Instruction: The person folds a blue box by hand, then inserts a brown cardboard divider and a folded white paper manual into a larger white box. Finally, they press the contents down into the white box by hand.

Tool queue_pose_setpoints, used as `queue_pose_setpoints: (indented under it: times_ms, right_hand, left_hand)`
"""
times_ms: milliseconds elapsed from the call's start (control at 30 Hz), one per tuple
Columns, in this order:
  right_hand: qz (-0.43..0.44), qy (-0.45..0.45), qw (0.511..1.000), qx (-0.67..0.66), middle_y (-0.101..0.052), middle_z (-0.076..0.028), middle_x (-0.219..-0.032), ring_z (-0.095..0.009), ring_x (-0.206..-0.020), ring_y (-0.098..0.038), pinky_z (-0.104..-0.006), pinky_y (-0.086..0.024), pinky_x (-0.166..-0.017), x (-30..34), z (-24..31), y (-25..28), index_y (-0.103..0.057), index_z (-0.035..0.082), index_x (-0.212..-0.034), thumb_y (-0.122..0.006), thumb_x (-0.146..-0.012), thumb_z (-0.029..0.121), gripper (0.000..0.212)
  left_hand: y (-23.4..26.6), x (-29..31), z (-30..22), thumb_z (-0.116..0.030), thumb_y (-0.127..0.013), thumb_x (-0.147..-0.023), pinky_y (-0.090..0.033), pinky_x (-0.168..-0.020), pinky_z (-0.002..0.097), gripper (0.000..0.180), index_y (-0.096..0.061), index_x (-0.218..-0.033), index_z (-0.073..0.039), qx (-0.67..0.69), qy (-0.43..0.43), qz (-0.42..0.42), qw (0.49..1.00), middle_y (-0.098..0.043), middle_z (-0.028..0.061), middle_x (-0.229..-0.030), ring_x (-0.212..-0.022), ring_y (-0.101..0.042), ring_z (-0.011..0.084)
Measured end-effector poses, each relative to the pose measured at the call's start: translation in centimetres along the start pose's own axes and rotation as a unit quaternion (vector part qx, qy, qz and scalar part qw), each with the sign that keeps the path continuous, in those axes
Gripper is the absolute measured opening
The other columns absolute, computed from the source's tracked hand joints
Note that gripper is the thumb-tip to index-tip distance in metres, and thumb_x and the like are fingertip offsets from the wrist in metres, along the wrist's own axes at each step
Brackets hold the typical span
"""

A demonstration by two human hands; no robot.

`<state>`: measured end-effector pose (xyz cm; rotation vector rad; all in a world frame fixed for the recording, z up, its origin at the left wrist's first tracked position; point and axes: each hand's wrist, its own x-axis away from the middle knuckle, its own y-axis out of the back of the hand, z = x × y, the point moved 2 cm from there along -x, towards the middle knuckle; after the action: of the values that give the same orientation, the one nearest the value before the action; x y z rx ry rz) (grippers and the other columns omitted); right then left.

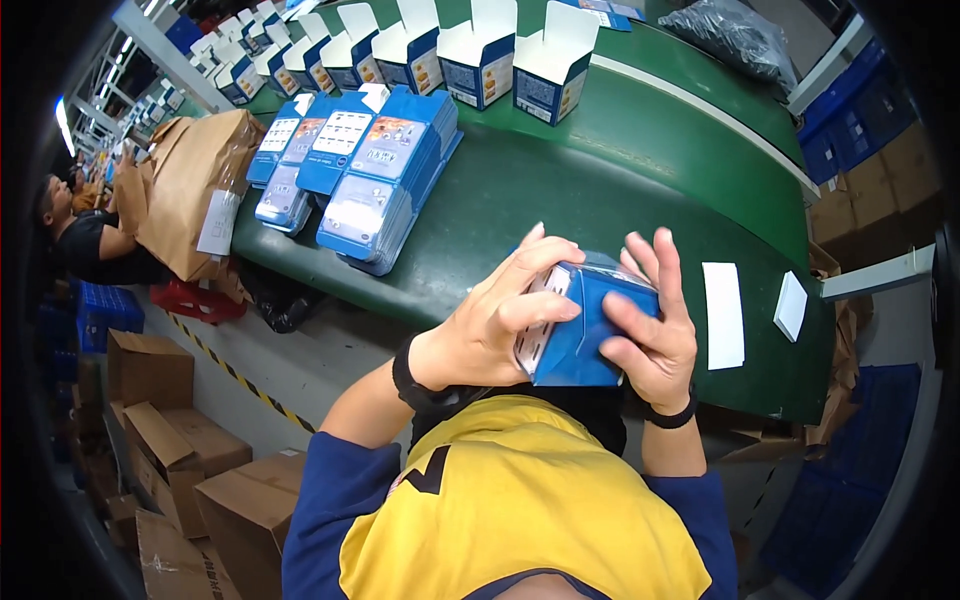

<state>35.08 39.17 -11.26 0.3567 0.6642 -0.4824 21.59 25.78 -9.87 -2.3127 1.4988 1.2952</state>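
A small blue carton (582,352) with a white printed side is held just in front of my body, above the near edge of the green table. My left hand (475,328) grips its left side, with fingers bent over the white panel. On the carton's right, my right hand (662,350) has its thumb and some fingers against the blue face, slightly blurred, while other fingers reach up past the edge. The carton's underside and contents are hidden. Stacks of flat blue cartons (385,185) lie on the table to the left.
Open-topped blue and white boxes (480,60) stand in a row along the far side. White paper slips (724,315) and a small white stack (790,306) lie at right. A grey plastic bag (735,40) sits far right. Brown cardboard boxes (255,490) fill the floor at left, near another person (85,240).
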Motion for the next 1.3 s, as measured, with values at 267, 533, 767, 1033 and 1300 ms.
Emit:
queue_pose_setpoints:
  times_ms: [267,533,767,1033,1300]
  right_hand:
    - [0.022,-0.106,0.987,0.115,-0.066,-0.015,-0.104,-0.023,-0.094,-0.064,-0.0305,-0.049,-0.083,-0.9,0.7,-1.0,-0.059,0.004,-0.120,-0.080,-0.067,0.014,0.059]
    - [0.065,-0.124,0.986,0.093,-0.066,-0.013,-0.106,-0.023,-0.100,-0.062,-0.0339,-0.047,-0.090,-1.1,0.5,-0.5,-0.060,0.003,-0.119,-0.079,-0.066,0.029,0.061]
    - [-0.217,-0.184,0.925,-0.253,-0.027,-0.016,-0.143,-0.028,-0.129,-0.033,-0.0413,-0.022,-0.108,-1.1,0.5,-3.5,-0.008,0.006,-0.146,-0.038,-0.083,0.071,0.096]
    - [-0.107,-0.157,0.977,-0.100,-0.027,-0.017,-0.144,-0.029,-0.132,-0.029,-0.0429,-0.020,-0.110,-1.4,1.0,-2.2,-0.010,0.007,-0.147,-0.033,-0.085,0.071,0.092]
    - [0.018,-0.448,0.791,-0.417,-0.046,-0.016,-0.132,-0.025,-0.117,-0.051,-0.0356,-0.040,-0.100,-2.4,-2.1,0.8,-0.025,-0.002,-0.140,-0.065,-0.079,0.033,0.081]
  left_hand:
    - [0.2,0.1,-0.4,-0.008,-0.073,-0.068,-0.027,-0.101,0.0648,0.054,-0.051,-0.116,-0.017,-0.066,0.017,0.051,0.996,-0.046,0.0193,-0.118,-0.110,-0.050,0.0376]
    - [1.1,0.1,-1.0,-0.016,-0.084,-0.062,-0.024,-0.104,0.0615,0.074,-0.040,-0.122,-0.021,-0.040,0.040,0.080,0.995,-0.045,0.0217,-0.125,-0.115,-0.050,0.0371]
    - [-2.1,1.0,0.6,-0.032,-0.078,-0.068,-0.013,-0.107,0.0605,0.103,-0.016,-0.145,-0.004,-0.125,-0.003,-0.003,0.992,-0.027,0.0237,-0.143,-0.135,-0.023,0.0437]
    - [-1.4,0.8,-0.3,-0.027,-0.077,-0.071,-0.015,-0.107,0.0591,0.098,-0.016,-0.143,-0.004,-0.049,0.120,0.035,0.991,-0.026,0.0264,-0.143,-0.136,-0.020,0.0439]
    - [2.3,-0.9,0.4,-0.016,-0.066,-0.081,-0.022,-0.106,0.0640,0.045,-0.040,-0.118,-0.023,-0.243,-0.241,0.095,0.935,-0.052,0.0024,-0.129,-0.131,-0.038,0.0289]
